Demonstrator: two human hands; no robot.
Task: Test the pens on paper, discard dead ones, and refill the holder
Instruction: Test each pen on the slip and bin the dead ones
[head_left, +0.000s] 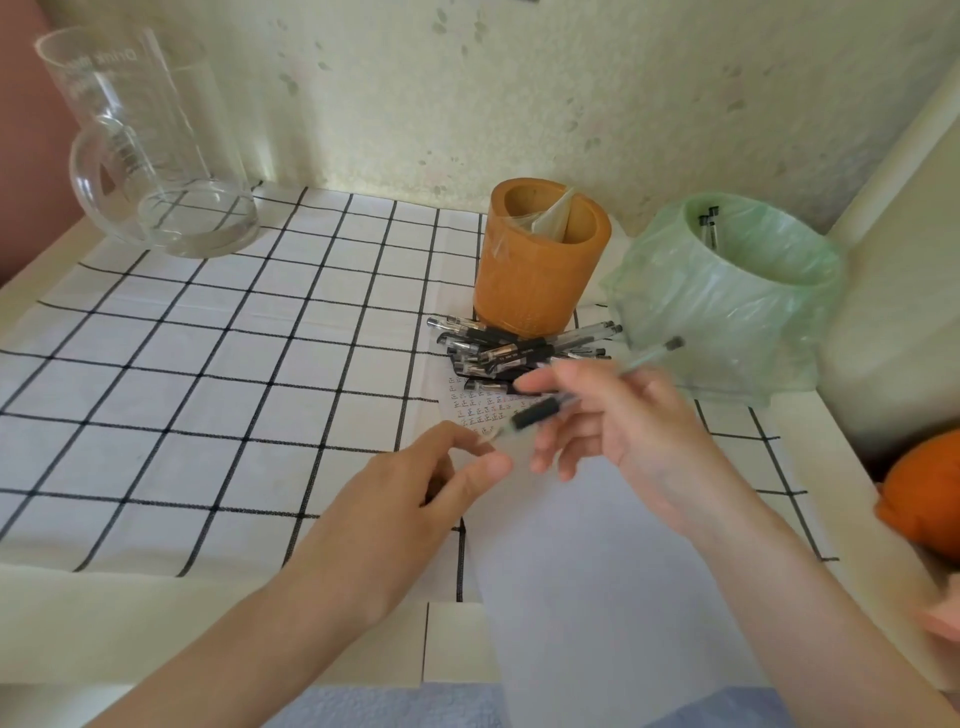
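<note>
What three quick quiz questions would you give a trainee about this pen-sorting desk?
1. True or false: the wooden holder is full of pens.
2. Where do the loose pens lie? A) in the glass jug B) on the table in front of the holder C) on the orange thing
3. What does the right hand hold?

Key: 1 false; 2 B; 3 a pen.
</note>
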